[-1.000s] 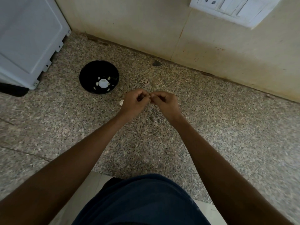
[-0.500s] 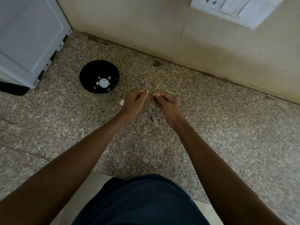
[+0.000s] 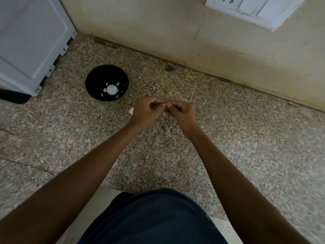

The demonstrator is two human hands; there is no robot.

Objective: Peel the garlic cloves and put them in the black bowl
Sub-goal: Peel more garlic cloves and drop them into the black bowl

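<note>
Open speckled counter [image 3: 228, 138] is lying all around the black bowl [image 3: 107, 83], while the white appliance [image 3: 29, 44] is crowding its left side.

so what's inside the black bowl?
Inside the black bowl: a handful of pale garlic cloves around a round white piece. Anything beneath that piece is hidden.

I see a black bowl [image 3: 107, 83] with white pieces [image 3: 111, 89] on the speckled grey-brown counter [image 3: 228, 138].

Both arms reach forward, left hand [image 3: 146, 110] and right hand [image 3: 181, 112] fingertips pinched together.
</note>
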